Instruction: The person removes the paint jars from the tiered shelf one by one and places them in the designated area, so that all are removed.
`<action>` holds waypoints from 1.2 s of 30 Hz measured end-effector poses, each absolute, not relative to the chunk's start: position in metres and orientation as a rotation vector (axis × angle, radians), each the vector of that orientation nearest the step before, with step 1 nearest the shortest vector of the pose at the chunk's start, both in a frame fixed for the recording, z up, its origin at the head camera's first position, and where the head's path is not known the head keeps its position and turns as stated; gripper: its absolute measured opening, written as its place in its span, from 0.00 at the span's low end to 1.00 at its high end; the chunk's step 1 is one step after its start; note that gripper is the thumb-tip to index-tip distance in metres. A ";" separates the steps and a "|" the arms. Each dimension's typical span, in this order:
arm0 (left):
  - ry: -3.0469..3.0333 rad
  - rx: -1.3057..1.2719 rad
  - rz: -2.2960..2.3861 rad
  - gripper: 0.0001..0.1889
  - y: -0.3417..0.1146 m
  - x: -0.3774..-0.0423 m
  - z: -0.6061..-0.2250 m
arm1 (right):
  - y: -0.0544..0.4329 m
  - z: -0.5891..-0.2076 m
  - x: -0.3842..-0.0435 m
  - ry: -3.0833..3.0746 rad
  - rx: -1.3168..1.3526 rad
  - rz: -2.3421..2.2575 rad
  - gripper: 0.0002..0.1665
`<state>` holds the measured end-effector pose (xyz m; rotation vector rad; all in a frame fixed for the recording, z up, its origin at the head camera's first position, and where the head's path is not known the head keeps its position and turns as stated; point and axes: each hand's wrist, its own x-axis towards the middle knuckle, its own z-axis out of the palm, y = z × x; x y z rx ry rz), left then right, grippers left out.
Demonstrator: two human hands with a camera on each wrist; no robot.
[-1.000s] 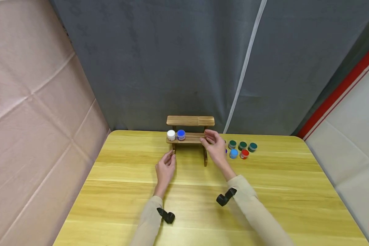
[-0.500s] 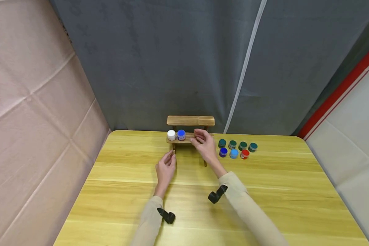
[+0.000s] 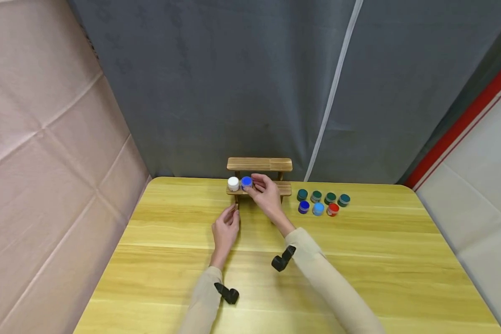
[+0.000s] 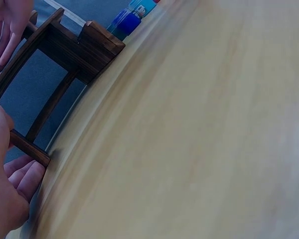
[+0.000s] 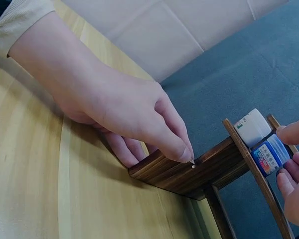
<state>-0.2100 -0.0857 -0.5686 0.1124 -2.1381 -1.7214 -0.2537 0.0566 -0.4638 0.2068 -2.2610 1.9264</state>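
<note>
A small two-tier wooden shelf (image 3: pixel 260 163) stands at the table's back edge in the head view. My left hand (image 3: pixel 225 229) grips its left leg low down, thumb on one side and fingers on the other; the right wrist view shows this left hand (image 5: pixel 124 109) close up. On the lower tier sit a white jar (image 3: pixel 233 183) and, beside it, a blue-lidded paint jar (image 3: pixel 247 181). My right hand (image 3: pixel 268 199) has its thumb and fingers around the right side of the blue-lidded jar (image 5: pixel 270 155). Its far fingers are partly hidden.
Right of the shelf, two rows of jars stand on the table: several with dark green lids (image 3: pixel 330 198) behind, then a dark blue jar (image 3: pixel 303 207), a light blue jar (image 3: pixel 318 208) and a red jar (image 3: pixel 332 209). A grey curtain (image 3: pixel 200 93) hangs behind.
My right hand has moved left along the lower tier to the blue-lidded jar, uncovering the jars at the right. The left hand has stayed on the shelf leg.
</note>
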 end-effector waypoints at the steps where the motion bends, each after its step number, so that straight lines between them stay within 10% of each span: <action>1: -2.136 0.111 -1.722 0.15 -0.085 -0.210 -0.568 | 0.056 -0.464 -0.255 -2.266 0.207 1.919 0.27; 36: -2.155 0.154 -1.737 0.15 -0.087 -0.210 -0.571 | 0.071 -0.459 -0.262 -2.338 0.079 1.796 0.23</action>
